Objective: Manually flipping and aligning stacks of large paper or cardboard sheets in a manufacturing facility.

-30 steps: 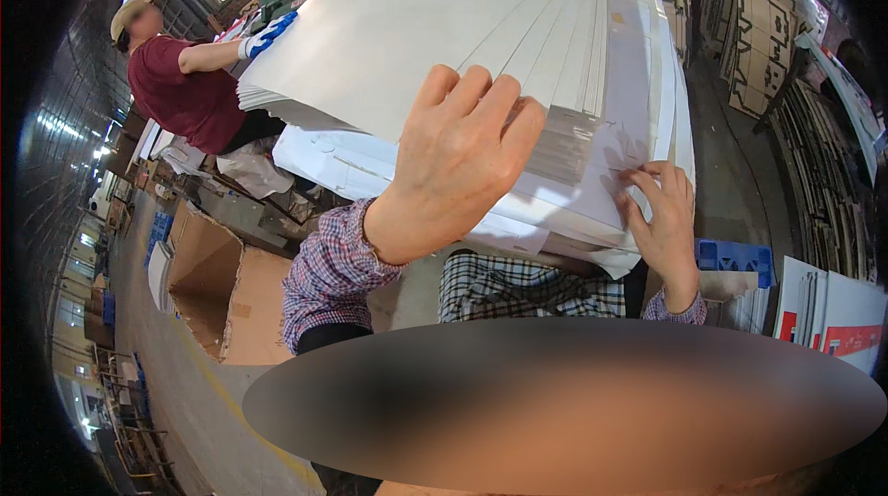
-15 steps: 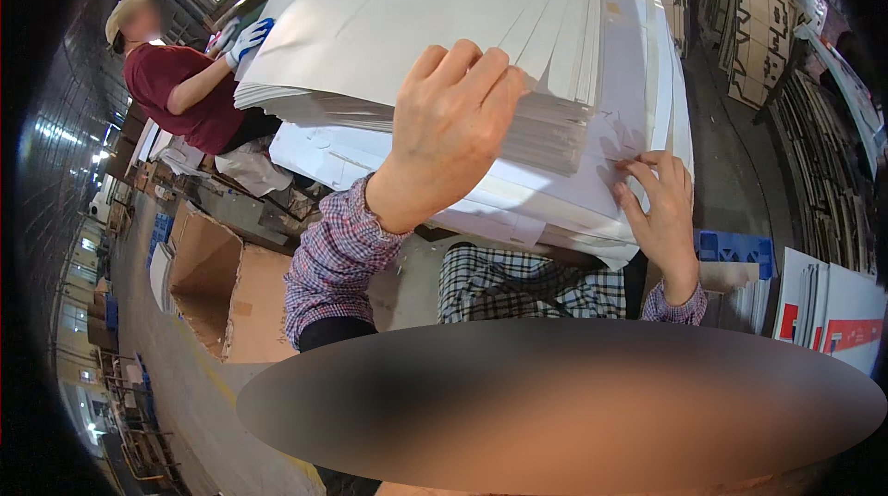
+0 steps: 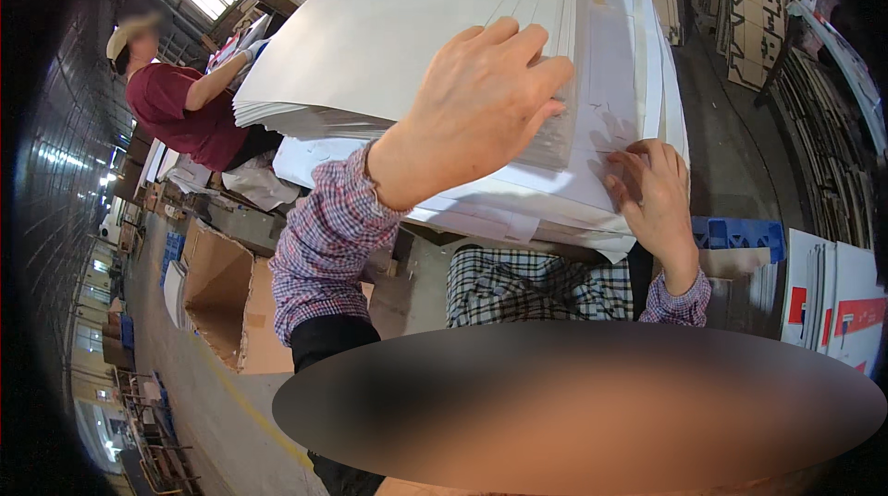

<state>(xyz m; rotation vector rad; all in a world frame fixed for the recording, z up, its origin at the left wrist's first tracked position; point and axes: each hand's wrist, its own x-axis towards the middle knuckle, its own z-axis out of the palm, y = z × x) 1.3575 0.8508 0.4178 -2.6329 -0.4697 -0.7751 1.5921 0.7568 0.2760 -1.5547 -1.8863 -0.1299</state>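
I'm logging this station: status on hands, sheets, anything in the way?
Left hand at fanned white sheets, grip unclear. Right hand open by the pale pile beneath. No obstruction seen; co-worker's gloved hand beyond the sheets' left edge.

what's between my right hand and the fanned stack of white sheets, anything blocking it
Nothing visible blocks it: between the right hand and the fanned stack of white sheets shows only the top of the pale pile beneath.
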